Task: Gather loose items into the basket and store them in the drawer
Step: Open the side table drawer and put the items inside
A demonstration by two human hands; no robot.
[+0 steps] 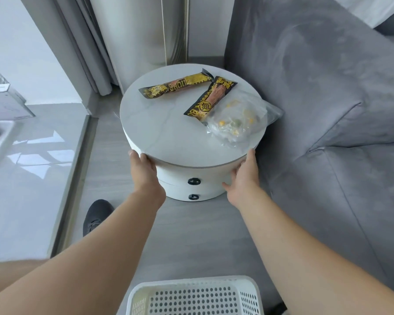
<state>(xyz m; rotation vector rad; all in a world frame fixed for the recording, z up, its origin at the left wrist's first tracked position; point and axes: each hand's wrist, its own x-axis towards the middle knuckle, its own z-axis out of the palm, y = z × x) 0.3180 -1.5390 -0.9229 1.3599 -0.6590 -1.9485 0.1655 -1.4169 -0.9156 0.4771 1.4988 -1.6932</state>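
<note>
A round white side table (168,133) carries two black-and-yellow snack packets, one at the back (175,86) and one to the right (210,97). A clear plastic bag (239,120) with yellow and green bits lies partly over the right packet. The table's drum has an upper drawer handle (194,181) and a lower drawer handle (193,196), both drawers closed. My left hand (143,170) lies against the drum's left side, fingertips at the top's rim. My right hand (243,172) lies against the right side. A white perforated basket (191,292) sits on the floor near me.
A grey sofa (328,110) stands close against the table's right side. Grey curtains (89,53) and a white column (134,30) are behind it. A glossy white ledge (32,167) runs along the left. My dark shoe (96,214) is on the grey floor.
</note>
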